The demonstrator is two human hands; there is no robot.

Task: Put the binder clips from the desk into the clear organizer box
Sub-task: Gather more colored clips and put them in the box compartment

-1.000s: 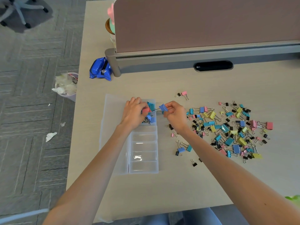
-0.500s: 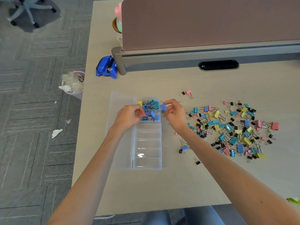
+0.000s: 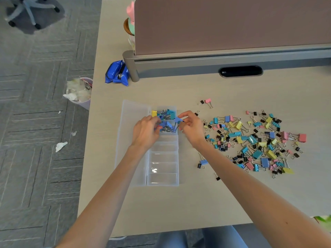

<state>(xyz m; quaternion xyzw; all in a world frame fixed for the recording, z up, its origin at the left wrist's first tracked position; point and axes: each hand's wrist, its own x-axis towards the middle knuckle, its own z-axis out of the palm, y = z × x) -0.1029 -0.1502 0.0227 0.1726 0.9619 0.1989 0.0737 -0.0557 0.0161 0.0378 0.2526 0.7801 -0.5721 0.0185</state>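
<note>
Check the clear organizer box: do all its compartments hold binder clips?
No, only the far compartments of the organizer box hold binder clips; nearer ones show none.

This is an office. A pale wood-grain desk (image 3: 179, 203) carries a mauve fabric partition screen (image 3: 232, 24) along its far edge, set in a grey metal rail (image 3: 232, 59) with a dark oval cable slot (image 3: 240, 71) in it. Beyond the desk's left edge the floor is grey carpet tiles (image 3: 35, 176) laid in a block pattern, with the star-shaped castor base of a swivel chair (image 3: 30, 11) at the far left corner of the view. A small waste bin (image 3: 80, 93) full of crumpled paper stands against the desk's left edge. Stationery covers the desk: a heap of coloured binder clips (image 3: 254, 140) toward the right edge and a clear organizer box (image 3: 162, 178) near the left.
</note>
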